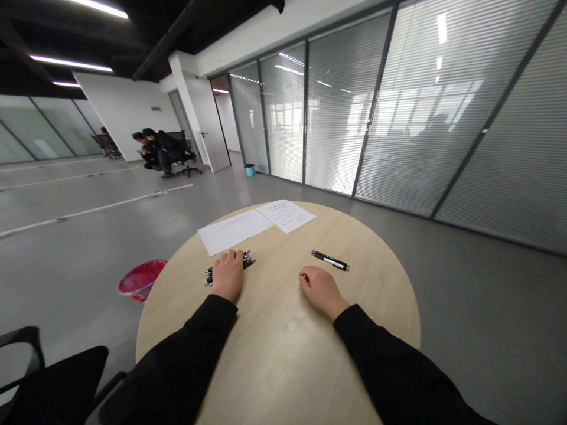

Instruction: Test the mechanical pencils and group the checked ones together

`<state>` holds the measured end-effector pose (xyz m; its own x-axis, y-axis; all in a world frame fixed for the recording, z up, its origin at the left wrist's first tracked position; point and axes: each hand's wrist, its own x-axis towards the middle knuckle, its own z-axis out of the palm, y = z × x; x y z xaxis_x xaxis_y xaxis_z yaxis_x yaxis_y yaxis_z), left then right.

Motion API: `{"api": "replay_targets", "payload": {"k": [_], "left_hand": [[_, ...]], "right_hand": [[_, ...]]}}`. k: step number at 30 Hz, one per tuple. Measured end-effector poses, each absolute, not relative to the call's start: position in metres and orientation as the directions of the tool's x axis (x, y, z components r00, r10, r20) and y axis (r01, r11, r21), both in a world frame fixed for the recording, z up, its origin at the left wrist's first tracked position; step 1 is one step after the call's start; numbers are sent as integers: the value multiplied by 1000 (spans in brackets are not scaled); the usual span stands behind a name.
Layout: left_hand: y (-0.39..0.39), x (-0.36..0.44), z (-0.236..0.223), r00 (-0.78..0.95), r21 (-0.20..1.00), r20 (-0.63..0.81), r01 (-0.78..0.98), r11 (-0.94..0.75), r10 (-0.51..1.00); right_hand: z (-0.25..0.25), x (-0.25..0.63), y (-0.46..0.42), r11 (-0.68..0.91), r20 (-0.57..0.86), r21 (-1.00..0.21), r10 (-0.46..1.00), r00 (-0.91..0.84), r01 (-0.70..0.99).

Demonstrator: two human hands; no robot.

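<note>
My left hand [228, 275] lies over a small bundle of black pens [248, 260] on the round table, its fingers curled down onto them. Pen ends stick out on both sides of the hand, and its palm hides the middle of the bundle. To the right, my right hand [322, 289] rests on the tabletop in a loose fist, with nothing visible in it. Just beyond its knuckles lies a single black pen [330, 260] with a white band, apart from the hand.
Two printed paper sheets [237, 230] lie at the far side of the round wooden table [283, 354]. A red basin [142, 278] stands on the floor at left, near a black chair [53, 383]. Seated people [162, 147] are farther back. Glass partitions line the right.
</note>
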<state>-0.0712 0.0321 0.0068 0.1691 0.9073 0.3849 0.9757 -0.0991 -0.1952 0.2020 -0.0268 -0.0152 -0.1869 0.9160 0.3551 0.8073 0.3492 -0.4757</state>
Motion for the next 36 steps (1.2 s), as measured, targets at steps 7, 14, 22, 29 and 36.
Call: {"api": "replay_targets", "payload": {"k": [7, 14, 22, 29, 36], "left_hand": [[36, -74, 9, 157, -209, 307, 973, -95, 939], [40, -77, 4, 164, -199, 314, 974, -104, 935], [43, -80, 3, 157, -186, 315, 977, -102, 936], [39, -77, 7, 135, -125, 323, 987, -100, 937], [42, -83, 1, 157, -82, 345, 987, -136, 925]], "right_hand": [[-28, 210, -26, 321, 358, -493, 922, -147, 809], [-28, 210, -27, 350, 360, -486, 915, -181, 801], [-29, 210, -27, 365, 356, -496, 913, -199, 788], [-27, 210, -28, 374, 369, -508, 908, -197, 776], [-25, 209, -28, 375, 361, -508, 910, -204, 775]]}}
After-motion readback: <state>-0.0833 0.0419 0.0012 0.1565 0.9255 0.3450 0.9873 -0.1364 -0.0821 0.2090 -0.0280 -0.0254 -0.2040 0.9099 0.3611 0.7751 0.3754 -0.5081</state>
